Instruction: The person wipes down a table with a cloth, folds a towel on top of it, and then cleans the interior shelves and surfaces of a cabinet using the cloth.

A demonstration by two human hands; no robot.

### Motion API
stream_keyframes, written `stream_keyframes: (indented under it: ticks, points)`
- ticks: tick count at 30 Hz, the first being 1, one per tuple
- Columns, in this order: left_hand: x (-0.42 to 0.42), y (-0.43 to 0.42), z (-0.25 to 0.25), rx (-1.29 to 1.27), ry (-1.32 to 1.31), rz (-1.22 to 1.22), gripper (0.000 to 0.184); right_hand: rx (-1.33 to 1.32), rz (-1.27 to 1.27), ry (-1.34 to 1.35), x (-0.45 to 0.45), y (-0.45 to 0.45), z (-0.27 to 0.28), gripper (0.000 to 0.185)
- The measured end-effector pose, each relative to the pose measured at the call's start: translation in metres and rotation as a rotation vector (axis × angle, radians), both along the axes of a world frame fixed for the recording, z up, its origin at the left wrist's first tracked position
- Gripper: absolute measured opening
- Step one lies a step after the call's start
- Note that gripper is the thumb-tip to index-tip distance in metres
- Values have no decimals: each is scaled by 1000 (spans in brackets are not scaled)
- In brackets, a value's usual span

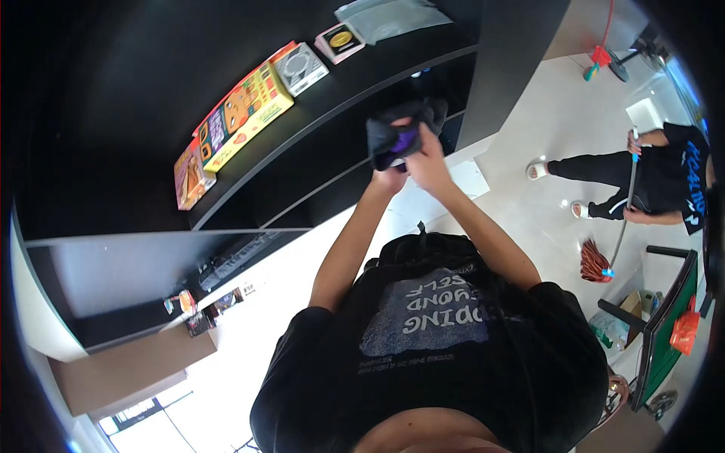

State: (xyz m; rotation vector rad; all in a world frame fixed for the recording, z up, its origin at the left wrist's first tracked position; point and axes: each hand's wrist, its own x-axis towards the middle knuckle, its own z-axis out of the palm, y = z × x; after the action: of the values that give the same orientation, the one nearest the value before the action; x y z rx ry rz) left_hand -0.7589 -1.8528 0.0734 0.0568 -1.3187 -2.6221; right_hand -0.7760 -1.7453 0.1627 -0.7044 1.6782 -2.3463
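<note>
A dark bundle [381, 140] with a purple patch, which looks like cloth, is held up in front of the shelves. My right hand [429, 162] is closed on its right side, with the thumb raised along it. Below the bundle, my left hand [390, 180] grips its lower edge, its fingers partly hidden behind the material. The hands are close together and slightly blurred.
The black shelf [332, 94] holds colourful boxes [245, 109], a grey-white box [302, 69], a small card box [340, 41] and a plastic bag [393, 19]. At right, another person [668, 174] holds a mop [596, 260] near a green-panelled frame [672, 332].
</note>
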Motion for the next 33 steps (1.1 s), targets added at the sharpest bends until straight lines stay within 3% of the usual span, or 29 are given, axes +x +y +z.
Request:
stream_keyframes:
  ticks: [2,3,5,6,8,10,11,12,14,16,18,20,22,24,25,26,28,31,33]
  points:
    - [42,-26,0,351,72,100,51,59,177,-59,19,-38,-2,34]
    - [62,-38,4,352,79,120,51,83,250,-65,32,-56,0,33]
    - [105,-56,17,571,-15,381,49,84,402,-93,61,-82,19,29]
    - [120,-42,75,365,-133,638,48,56,505,-184,74,-86,36,28]
    - [138,-59,84,116,30,725,45,-2,586,-211,85,-99,48,28]
    - [137,-77,100,-101,-187,869,39,-12,517,-219,85,-109,43,29]
    - [132,-89,98,-229,-199,864,38,-75,360,-302,80,-112,37,28]
    - [123,-100,92,-454,-275,879,47,-135,203,-386,73,-113,28,28]
    - [107,-129,61,-1272,-479,935,58,-247,95,-573,36,-105,6,26]
    - [93,-133,47,-1642,-691,655,63,-60,-145,-366,-14,-108,-50,34]
    - [79,-151,-5,-1850,-730,463,67,1068,-595,-104,-34,-97,-58,63]
    - [79,-145,-4,-1923,-676,549,67,749,-866,346,-27,-83,-76,100]
    - [74,-145,0,-1901,-633,609,68,676,-855,381,-22,-87,-71,94]
    - [84,-140,-5,-1861,-627,626,69,757,-458,792,-26,-90,-74,83]
    - [84,-141,-2,-1870,-563,662,70,855,-381,834,-29,-100,-77,71]
    - [85,-143,-1,-1875,-504,701,70,864,-344,829,-34,-112,-80,71]
    - [96,-139,-1,-1886,-551,697,70,1306,-290,864,-35,-132,-84,79]
    - [112,-141,1,-1896,-592,751,69,1463,-226,904,-22,-155,-84,87]
    - [131,-145,1,-1867,-623,818,68,1415,-175,950,-7,-169,-87,86]
